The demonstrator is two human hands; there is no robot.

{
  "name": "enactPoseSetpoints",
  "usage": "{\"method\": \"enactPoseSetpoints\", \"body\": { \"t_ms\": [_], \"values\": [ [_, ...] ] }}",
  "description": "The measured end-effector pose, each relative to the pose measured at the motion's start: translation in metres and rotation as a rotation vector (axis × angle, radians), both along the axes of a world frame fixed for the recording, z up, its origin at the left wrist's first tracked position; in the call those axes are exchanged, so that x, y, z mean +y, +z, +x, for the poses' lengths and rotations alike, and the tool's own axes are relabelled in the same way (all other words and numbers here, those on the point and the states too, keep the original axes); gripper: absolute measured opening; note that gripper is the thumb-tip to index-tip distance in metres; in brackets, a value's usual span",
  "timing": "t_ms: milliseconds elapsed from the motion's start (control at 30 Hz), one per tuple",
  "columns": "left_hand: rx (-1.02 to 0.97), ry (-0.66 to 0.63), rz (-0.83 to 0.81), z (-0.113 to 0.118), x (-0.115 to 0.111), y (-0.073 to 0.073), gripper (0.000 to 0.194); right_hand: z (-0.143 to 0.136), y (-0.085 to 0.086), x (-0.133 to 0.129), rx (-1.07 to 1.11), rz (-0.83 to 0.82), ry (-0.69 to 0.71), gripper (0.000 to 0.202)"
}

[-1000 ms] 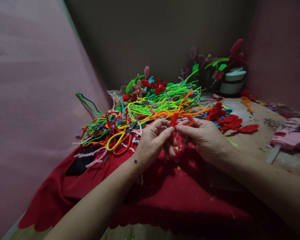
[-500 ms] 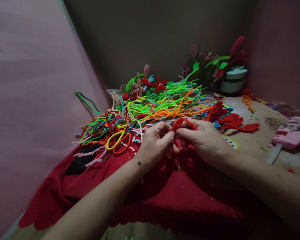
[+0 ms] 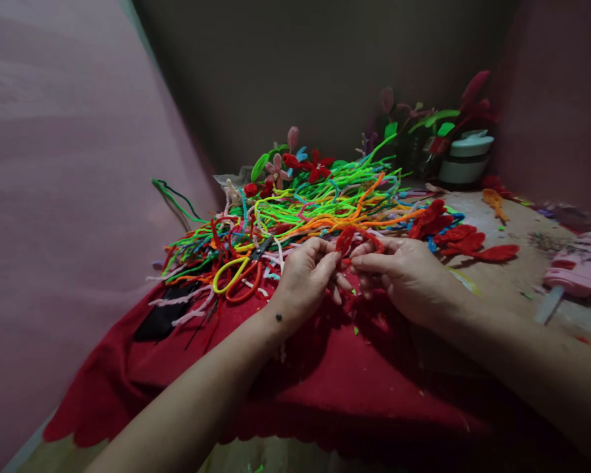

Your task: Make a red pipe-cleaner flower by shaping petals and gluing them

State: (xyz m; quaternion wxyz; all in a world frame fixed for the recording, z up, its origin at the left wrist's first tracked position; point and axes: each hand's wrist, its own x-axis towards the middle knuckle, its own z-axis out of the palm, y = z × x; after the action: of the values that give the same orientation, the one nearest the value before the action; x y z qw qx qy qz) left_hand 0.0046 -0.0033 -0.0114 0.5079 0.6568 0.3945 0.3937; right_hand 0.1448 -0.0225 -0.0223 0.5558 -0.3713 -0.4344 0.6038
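Note:
Between my two hands is a red fuzzy pipe cleaner [image 3: 345, 240] bent into a petal-like loop, with a further length curving over to the right. My left hand [image 3: 309, 272] pinches its left side between thumb and forefinger. The fingertips of my right hand [image 3: 398, 268] grip the lower right part of the same piece. Both hands hover above the red cloth, in front of a heap of coloured pipe cleaners [image 3: 325, 203]. Scissors [image 3: 236, 272] with yellow and red handles lie left of my left hand. Several red petal shapes [image 3: 465, 242] rest beyond my right hand.
A pink glue gun [image 3: 578, 269] lies at the right. At the back stand a lidded container [image 3: 465, 159] and fuzzy flowers [image 3: 318, 165]. A black flat object [image 3: 160, 318] is on the red cloth [image 3: 364, 387] at left. A pink wall [image 3: 79, 184] rises on the left.
The red piece has turned between my fingers: its loop now stands more upright at my left fingertips, and my fingertips are slightly farther apart. The whole view has shifted slightly.

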Motion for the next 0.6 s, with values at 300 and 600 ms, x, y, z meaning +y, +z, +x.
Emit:
{"method": "enactPoseSetpoints", "body": {
  "t_ms": [300, 600],
  "values": [
    [-0.016, -0.004, -0.022, 0.0014, -0.0049, 0.0010, 0.004, 0.0012, 0.0025, -0.0005, -0.181, 0.040, -0.149, 0.012],
    [0.010, -0.117, 0.048, 0.0013, -0.0044, -0.0019, 0.016, 0.0034, 0.0037, -0.0001, -0.193, 0.038, 0.026, 0.009]
  ]
}}
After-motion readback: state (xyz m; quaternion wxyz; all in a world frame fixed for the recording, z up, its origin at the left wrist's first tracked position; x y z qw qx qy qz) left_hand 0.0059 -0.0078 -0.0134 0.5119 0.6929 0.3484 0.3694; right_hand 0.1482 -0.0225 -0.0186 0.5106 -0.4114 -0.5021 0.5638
